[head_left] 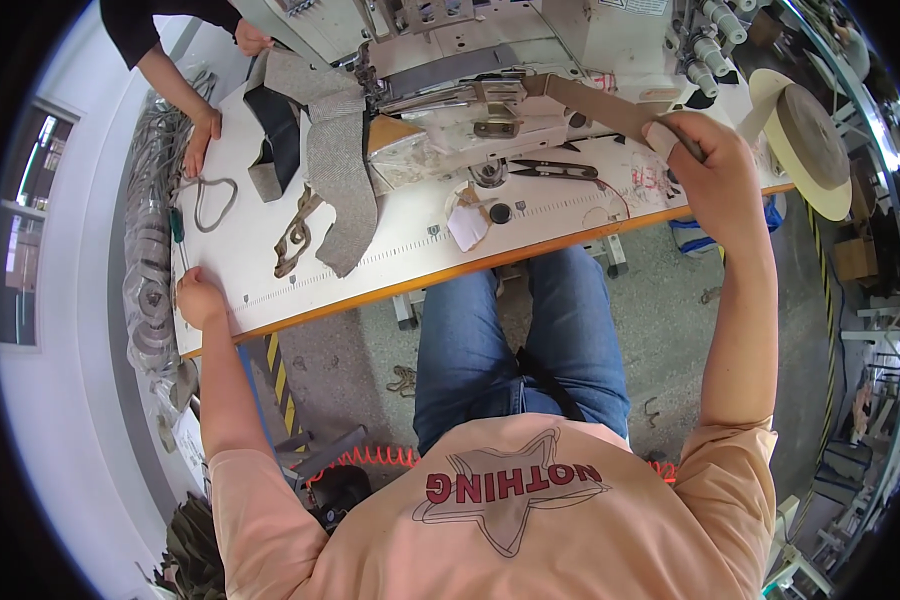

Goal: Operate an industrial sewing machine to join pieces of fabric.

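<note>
My right hand (710, 165) grips a brownish-grey band (605, 106) between thumb and fingers, right of the sewing machine (440, 150). The band runs taut from my hand to the machine's metal guide. At the table's left front corner, my left hand (200, 298) is closed; whatever lies in its fingers is hidden. A grey textured fabric piece (340, 180) hangs from the machine's left side over the white table (370, 255). Beside it lies a dark folded strip (275, 135). Black thread snips (555, 170) rest on the table before the machine.
A co-worker's hand (202, 140) rests on the table's far left, the other (252, 38) at the fabric. Nearby lie a grey cord loop (215, 203), a crumpled brown strip (296, 235) and a paper scrap (467, 222). A band reel (810, 140) stands right; thread cones (710, 55) stand behind.
</note>
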### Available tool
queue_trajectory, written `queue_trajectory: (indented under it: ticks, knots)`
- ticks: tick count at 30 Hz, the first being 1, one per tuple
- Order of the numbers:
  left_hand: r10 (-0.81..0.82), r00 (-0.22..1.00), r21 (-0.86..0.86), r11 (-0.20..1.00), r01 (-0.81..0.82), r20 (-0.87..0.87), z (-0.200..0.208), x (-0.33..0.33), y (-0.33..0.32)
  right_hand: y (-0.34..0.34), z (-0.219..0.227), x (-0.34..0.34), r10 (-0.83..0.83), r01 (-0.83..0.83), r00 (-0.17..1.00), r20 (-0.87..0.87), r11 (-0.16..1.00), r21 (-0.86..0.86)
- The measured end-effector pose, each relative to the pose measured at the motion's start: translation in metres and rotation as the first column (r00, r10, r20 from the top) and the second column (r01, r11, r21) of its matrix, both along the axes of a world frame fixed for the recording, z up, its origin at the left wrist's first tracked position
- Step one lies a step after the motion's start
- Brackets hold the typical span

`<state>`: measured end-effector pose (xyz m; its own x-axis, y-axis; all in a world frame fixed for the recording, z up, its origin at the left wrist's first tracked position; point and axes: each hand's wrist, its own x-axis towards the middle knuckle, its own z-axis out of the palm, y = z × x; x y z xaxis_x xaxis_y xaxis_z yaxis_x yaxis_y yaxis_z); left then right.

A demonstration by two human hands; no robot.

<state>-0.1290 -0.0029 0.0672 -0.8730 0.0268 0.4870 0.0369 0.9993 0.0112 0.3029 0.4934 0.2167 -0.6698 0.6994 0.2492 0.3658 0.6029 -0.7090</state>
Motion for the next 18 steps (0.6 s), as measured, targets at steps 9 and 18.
queue_trajectory:
  ticks: [9,18]
  knots:
    - [-0.002,1.0,-0.017,1.0,0.001,-0.024,0.002,0.006,0.007,0.003,-0.03,0.013,-0.02,0.026,0.981,0.195,0.999,-0.032]
    - [-0.002,1.0,0.016,1.0,0.001,0.016,0.001,0.003,0.005,-0.008,-0.036,0.001,0.015,-0.022,0.978,0.208,0.999,0.032]
